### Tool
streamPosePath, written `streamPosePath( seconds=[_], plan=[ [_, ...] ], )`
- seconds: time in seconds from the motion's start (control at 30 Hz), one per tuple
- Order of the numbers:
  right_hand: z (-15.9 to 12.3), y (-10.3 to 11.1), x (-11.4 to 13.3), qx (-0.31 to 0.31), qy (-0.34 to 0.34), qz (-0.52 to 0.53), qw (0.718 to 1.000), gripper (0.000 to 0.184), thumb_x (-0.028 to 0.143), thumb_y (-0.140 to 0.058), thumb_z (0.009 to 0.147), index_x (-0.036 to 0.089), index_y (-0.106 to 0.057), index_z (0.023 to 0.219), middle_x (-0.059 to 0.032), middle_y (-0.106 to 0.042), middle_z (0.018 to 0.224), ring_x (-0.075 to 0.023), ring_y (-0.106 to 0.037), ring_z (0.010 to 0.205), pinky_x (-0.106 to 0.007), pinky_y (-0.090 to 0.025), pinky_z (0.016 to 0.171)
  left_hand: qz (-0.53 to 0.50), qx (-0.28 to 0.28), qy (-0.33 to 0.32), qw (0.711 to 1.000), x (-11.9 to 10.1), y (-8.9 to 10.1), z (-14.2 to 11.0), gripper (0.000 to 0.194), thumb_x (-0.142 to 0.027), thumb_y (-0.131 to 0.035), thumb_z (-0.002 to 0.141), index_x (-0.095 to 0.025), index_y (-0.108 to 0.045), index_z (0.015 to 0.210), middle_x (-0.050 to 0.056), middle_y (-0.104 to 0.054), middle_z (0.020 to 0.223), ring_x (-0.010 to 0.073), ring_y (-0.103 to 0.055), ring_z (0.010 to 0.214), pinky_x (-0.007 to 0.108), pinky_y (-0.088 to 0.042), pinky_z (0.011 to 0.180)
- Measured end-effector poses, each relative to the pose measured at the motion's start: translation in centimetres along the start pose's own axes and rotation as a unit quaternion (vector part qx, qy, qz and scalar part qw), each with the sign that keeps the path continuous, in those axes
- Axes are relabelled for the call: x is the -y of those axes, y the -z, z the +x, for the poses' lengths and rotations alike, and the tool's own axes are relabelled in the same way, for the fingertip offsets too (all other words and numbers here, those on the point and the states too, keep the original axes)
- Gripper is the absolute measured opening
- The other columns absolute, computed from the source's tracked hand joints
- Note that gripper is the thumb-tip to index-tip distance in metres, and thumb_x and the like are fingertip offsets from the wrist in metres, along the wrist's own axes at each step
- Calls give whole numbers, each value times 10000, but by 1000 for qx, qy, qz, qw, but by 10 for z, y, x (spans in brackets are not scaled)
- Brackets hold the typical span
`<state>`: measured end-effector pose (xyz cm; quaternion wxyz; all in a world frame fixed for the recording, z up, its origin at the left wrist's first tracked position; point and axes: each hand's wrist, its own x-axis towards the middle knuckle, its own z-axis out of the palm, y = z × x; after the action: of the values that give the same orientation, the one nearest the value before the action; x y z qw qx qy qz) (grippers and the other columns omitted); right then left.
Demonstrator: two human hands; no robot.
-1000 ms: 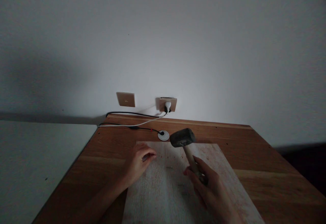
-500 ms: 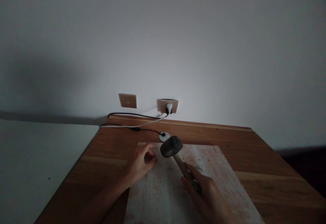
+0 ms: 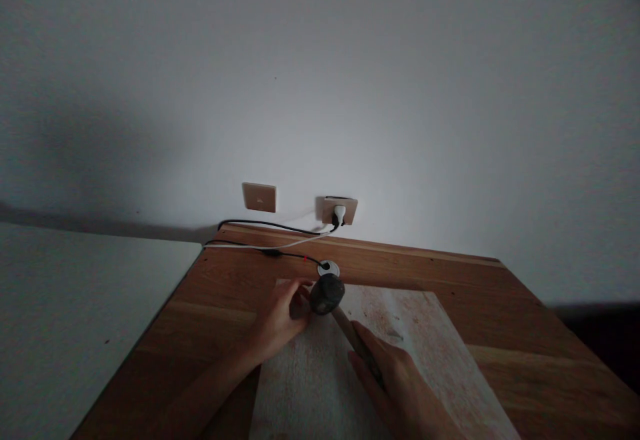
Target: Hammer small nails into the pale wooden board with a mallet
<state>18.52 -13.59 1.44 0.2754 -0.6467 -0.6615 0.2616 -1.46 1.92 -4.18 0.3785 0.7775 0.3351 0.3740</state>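
A pale worn board [image 3: 415, 353] lies on the brown wooden table [image 3: 525, 340]. My right hand [image 3: 395, 380] is closed round the wooden handle of a mallet, whose dark head [image 3: 327, 294] is down near the board's far left corner. My left hand [image 3: 283, 317] rests at that corner, right beside the mallet head, with fingertips pinched together on something too small to make out.
Two wall plates sit on the white wall behind the table; the socket [image 3: 340, 210] has a white plug in it. Black and white cables [image 3: 265, 248] run along the table's far edge to a round grommet [image 3: 329, 268]. A white surface [image 3: 75, 320] adjoins at the left.
The mallet head has swung down and to the left, from above the board's middle to right beside my left fingertips. My left hand has stayed at the corner.
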Motion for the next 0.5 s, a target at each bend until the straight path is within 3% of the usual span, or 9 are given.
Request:
streamPosePath(
  seconds=[0.13, 0.33, 0.5],
  plan=[
    [-2, -5, -4, -16, 5, -9, 1000, 482, 381, -425, 1069, 79, -620, 1390, -212, -789, 1261, -294, -784, 1121, -360, -609, 954, -11, 4, 18, 1000, -1, 0, 0, 448, -63, -714, 760, -234, -705, 1174, 15, -735, 927, 199, -685, 866, 305, -540, 826],
    [-2, -9, -7, -30, 9, -22, 999, 452, 386, -445, 1069, 143, -634, 1399, -175, -799, 1256, -300, -793, 1102, -386, -625, 942, -35, -5, 14, 999, -2, 1, 0, 441, -70, -748, 763, -230, -719, 1173, 35, -743, 987, 212, -700, 896, 312, -536, 830],
    [-4, -7, -1, -47, 16, -13, 999, 441, 376, -464, 1075, 161, -614, 1430, -173, -775, 1316, -300, -775, 1152, -394, -623, 969, -30, 1, 24, 999, -3, 3, -1, 394, -74, -737, 789, -224, -733, 1153, 16, -727, 892, 199, -684, 809, 300, -524, 769]
  ],
)
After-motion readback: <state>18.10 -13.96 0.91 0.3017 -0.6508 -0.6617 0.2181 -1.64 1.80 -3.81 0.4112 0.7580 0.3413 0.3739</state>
